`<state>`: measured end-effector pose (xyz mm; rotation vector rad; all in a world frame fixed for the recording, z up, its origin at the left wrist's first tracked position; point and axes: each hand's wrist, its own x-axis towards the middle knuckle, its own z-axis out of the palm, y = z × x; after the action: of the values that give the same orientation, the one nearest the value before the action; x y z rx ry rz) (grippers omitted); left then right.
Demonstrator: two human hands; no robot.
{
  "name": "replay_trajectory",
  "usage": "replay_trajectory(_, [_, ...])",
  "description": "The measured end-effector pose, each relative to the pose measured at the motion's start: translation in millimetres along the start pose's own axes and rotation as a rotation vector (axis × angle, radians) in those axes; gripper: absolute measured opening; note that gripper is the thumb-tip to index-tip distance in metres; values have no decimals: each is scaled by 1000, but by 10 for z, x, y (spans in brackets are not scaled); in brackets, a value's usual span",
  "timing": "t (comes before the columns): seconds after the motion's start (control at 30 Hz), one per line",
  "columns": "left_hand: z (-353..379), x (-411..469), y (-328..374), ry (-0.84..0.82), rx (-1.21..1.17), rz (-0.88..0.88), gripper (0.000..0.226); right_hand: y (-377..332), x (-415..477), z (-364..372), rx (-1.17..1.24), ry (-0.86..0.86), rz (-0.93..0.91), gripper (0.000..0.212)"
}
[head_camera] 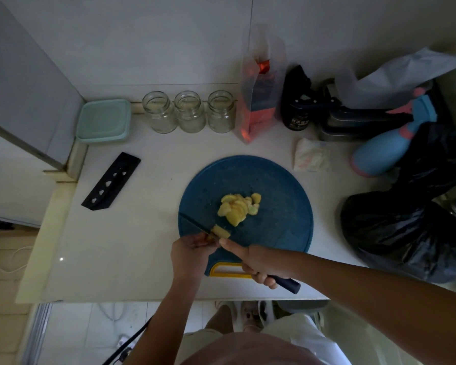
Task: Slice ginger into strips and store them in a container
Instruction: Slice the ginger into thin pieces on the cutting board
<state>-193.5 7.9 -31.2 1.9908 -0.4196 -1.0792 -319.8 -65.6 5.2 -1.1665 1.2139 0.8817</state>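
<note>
A pile of yellow ginger slices [238, 208] lies in the middle of a round blue cutting board [279, 185]. Near the board's front left edge sits a small ginger piece [221, 231]. My left hand [192, 250] pinches its near end. My right hand [258, 264] grips the dark-handled knife [195, 224], whose blade points left and lies across the small piece. The handle's end sticks out behind my right hand. Three clear glass jars [190, 111] stand open at the back of the counter.
A mint lidded container [103, 121] sits back left, with a black knife sheath [111, 181] in front of it. Back right are a clear bag with red contents [261, 101], a dark jar [296, 111], a folded cloth [311, 155], a blue spray bottle [385, 151] and a black plastic bag [411, 219].
</note>
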Motion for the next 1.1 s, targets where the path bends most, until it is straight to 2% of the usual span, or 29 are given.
replay_trajectory(0.2, [21, -22, 1, 24, 0, -2, 10, -19, 33, 43, -57, 107, -47, 86])
replay_trajectory(0.4, [18, -16, -23, 35, 39, 3, 25, -45, 51, 99, -93, 162, -66, 84])
replay_trajectory(0.5, [27, -13, -22, 26, 29, 4, 13, -93, 25, 138, -59, 125, -71, 95])
replay_trajectory(0.57, [29, -23, -16, 17, 13, 13, 5, -115, 46, 125, -66, 206, -178, 90])
replay_trajectory(0.63, [30, -34, -18, 30, 11, 13, 8, -131, 36, 117, -85, 231, -210, 86])
replay_trajectory(0.7, [32, -44, -5, 31, 6, 30, 11, -151, 31, 109, -134, 234, -191, 87])
replay_trajectory(0.8, [34, -58, 31, 36, 2, 49, 13, -136, 10, 86, -28, 241, -146, 89])
replay_trajectory(1.0, [30, -75, 60, 16, 2, 61, 15, 106, -36, 9, 13, 124, 4, 80])
replay_trajectory(1.1, [60, -93, 66, 19, 8, 69, 25, 104, 1, -7, 17, 79, 22, 91])
